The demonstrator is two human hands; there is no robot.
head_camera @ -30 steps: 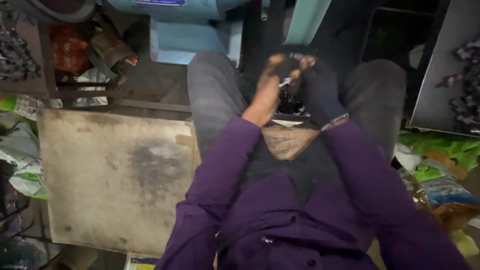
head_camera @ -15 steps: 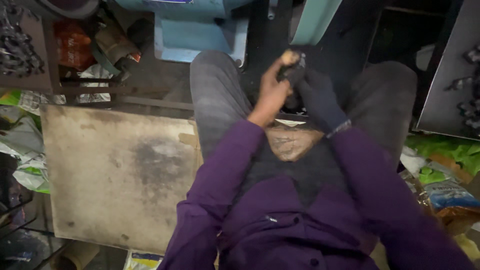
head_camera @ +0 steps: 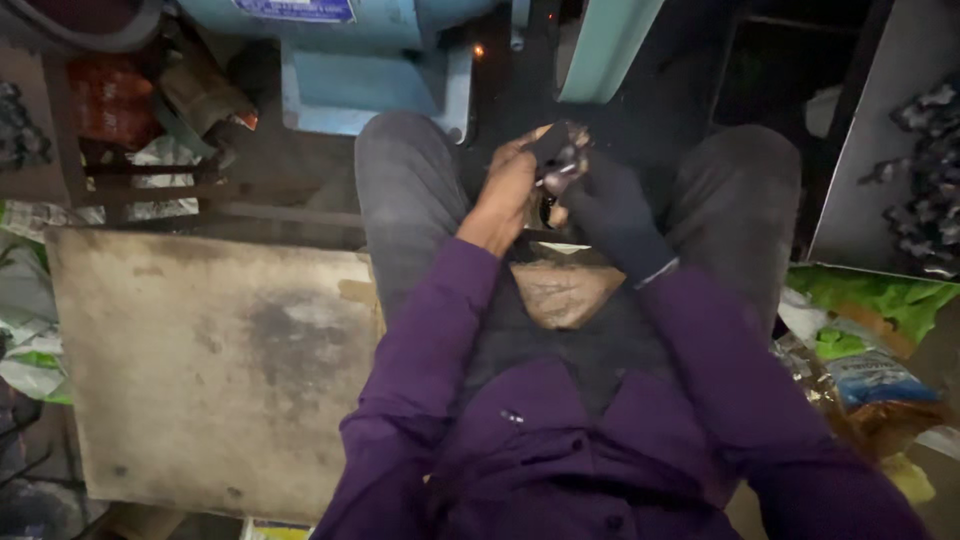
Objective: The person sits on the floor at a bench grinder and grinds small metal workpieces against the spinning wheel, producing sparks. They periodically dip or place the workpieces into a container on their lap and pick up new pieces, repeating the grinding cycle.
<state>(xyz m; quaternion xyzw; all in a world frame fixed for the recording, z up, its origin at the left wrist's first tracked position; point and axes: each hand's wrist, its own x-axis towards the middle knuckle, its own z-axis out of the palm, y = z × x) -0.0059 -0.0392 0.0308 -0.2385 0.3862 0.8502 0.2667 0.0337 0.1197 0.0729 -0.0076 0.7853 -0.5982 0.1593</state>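
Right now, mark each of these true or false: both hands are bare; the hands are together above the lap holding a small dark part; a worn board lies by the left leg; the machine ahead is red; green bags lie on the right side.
1. Both hands are bare. False: the right hand wears a dark glove; the left hand is bare.
2. The hands meet above the lap on a small dark part. True.
3. A worn board lies beside the left leg. True.
4. The machine ahead is red. False: it is pale blue.
5. Green bags lie on the right side. True.
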